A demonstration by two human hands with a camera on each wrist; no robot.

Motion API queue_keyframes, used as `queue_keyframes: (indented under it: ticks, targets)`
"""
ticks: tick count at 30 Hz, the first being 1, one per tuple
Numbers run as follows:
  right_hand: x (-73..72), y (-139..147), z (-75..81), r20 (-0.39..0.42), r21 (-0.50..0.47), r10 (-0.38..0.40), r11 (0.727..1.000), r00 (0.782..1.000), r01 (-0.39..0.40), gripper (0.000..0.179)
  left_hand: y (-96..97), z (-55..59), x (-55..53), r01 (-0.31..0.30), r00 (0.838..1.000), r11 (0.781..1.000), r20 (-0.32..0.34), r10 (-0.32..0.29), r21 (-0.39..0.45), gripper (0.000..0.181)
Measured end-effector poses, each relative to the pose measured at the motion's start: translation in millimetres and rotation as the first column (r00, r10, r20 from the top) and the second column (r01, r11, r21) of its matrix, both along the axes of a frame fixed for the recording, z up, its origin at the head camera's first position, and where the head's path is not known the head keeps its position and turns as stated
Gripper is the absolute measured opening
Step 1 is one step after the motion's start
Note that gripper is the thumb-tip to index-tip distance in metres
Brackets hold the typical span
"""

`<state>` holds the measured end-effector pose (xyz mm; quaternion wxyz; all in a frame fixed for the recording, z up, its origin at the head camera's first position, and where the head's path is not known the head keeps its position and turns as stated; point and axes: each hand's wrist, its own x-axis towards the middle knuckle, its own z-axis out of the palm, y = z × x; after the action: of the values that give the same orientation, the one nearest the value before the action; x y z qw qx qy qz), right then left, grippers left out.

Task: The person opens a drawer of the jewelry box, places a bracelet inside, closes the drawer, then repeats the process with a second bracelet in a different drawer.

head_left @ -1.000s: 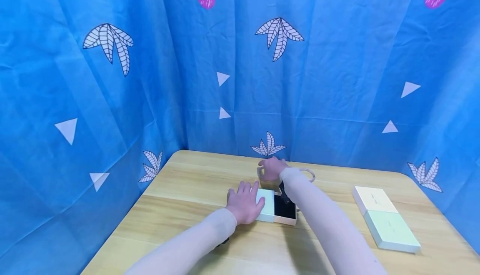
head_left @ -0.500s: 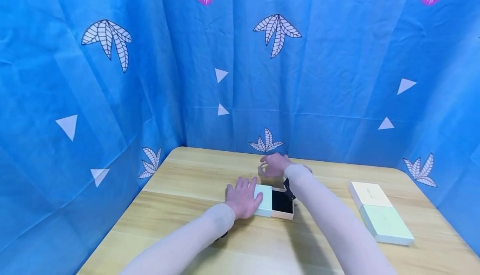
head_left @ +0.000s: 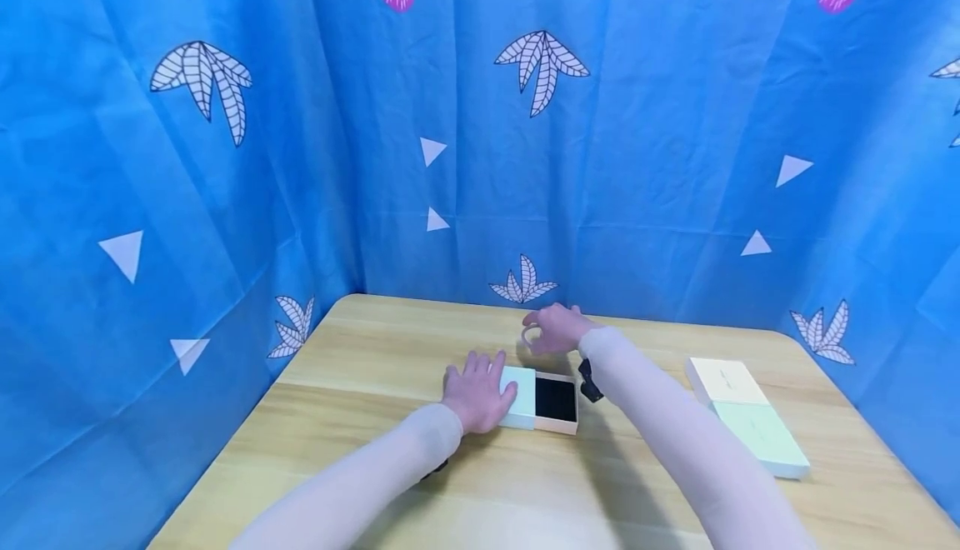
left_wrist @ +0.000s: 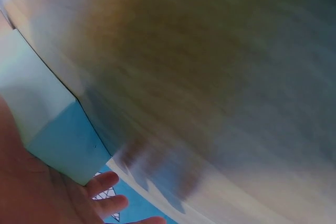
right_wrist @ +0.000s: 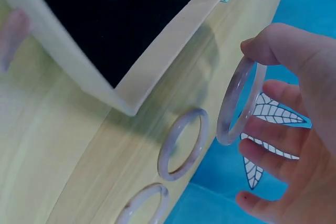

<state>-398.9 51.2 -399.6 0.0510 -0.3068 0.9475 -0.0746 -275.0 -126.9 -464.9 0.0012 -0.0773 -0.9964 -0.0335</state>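
My left hand (head_left: 477, 394) rests with spread fingers on the pale mint sleeve (head_left: 520, 400) of a small slide-out box. Its cream tray (head_left: 557, 426), lined in black, is drawn partly out to the right. Beyond the box, my right hand (head_left: 557, 329) pinches a pale, greyish-lilac bangle (right_wrist: 230, 103) between thumb and fingers, held up near the table's far edge. Below it in the right wrist view, a second bangle (right_wrist: 166, 150) lies on the table, with part of a third bangle (right_wrist: 137, 198) beside it. In the head view, my right hand and forearm hide those two.
Toward the right side of the wooden table (head_left: 375, 383) lie a cream box (head_left: 727, 381) and a mint box (head_left: 761, 432), end to end. A blue patterned curtain (head_left: 652, 142) hangs along the back and sides.
My right hand has shifted slightly right relative to the box, uncovering more of the black lining. A bangle earlier visible past the forearm is now hidden. My left hand stays on the sleeve.
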Motion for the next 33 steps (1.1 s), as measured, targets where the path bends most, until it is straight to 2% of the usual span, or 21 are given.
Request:
queue_keyframes:
  ticks: [4, 8, 15, 23, 33]
  targets:
    - [7.8, 8, 1.0, 0.016, 0.004, 0.021, 1.000, 1.000, -0.021, 0.053, 0.9, -3.6, 1.6, 0.011, 1.000, 1.000, 0.008, -0.011, 0.018, 0.073]
    - [13.2, 15, 6.3, -0.005, -0.012, 0.046, 0.999, 0.999, -0.046, 0.048, 1.2, -5.7, -1.1, 0.009, 1.000, 1.000, -0.003, -0.009, 0.019, 0.074]
    - [21.7, 25, 12.5, -0.036, 0.001, 0.083, 0.997, 0.996, -0.083, 0.041, -0.2, -2.4, -2.5, 0.007, 1.000, 0.999, -0.004, -0.006, 0.032, 0.073]
    - [37.0, 35, 14.6, -0.044, 0.008, 0.108, 0.994, 0.993, -0.107, 0.047, -0.1, 0.3, -1.0, -0.005, 1.000, 0.999, 0.020, 0.004, 0.035, 0.073]
    - [51.6, 44, 16.7, -0.101, 0.046, 0.216, 0.976, 0.971, -0.212, 0.040, 0.6, -1.2, -3.0, 0.004, 1.000, 0.999, 0.014, -0.004, 0.036, 0.073]
